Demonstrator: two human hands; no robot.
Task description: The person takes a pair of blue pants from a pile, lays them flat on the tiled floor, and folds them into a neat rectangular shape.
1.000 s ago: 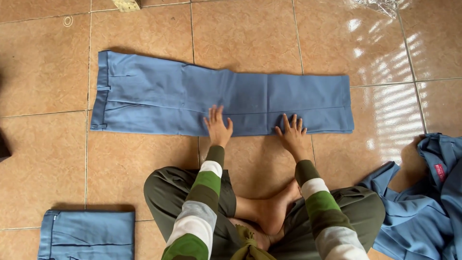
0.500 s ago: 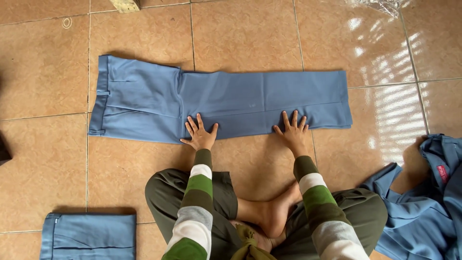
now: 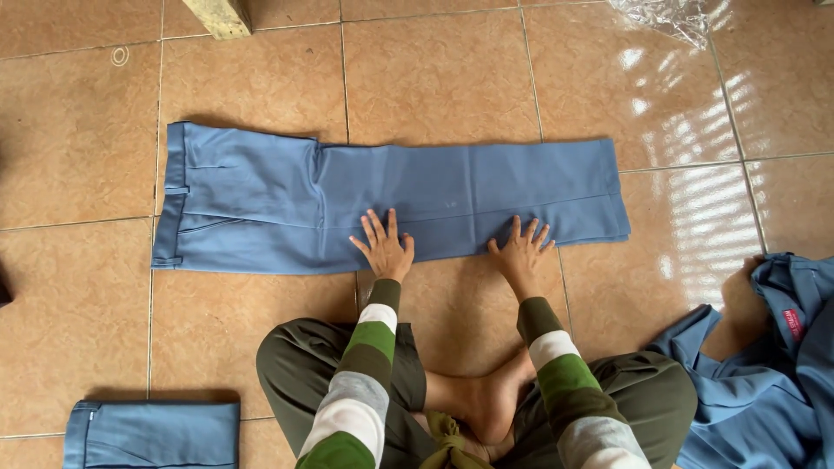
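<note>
Your left hand (image 3: 385, 252) | right hand (image 3: 521, 254) | fingers spread flat, grasping nothing, pressing the blue trousers (image 3: 391, 204) smooth on the tiled floor (image 3: 87, 148).

A small red label (image 3: 791, 323), roughly rectangular, is sewn on the crumpled blue garment (image 3: 782, 391) heaped at the right edge of the floor. Well above that garment, at the top edge, lies a crinkled clear plastic wrapper (image 3: 669, 17), glinting on the tiles.

Both palms flat — left hand (image 3: 383, 249), right hand (image 3: 520, 254) — on blue trousers (image 3: 287, 204).
</note>
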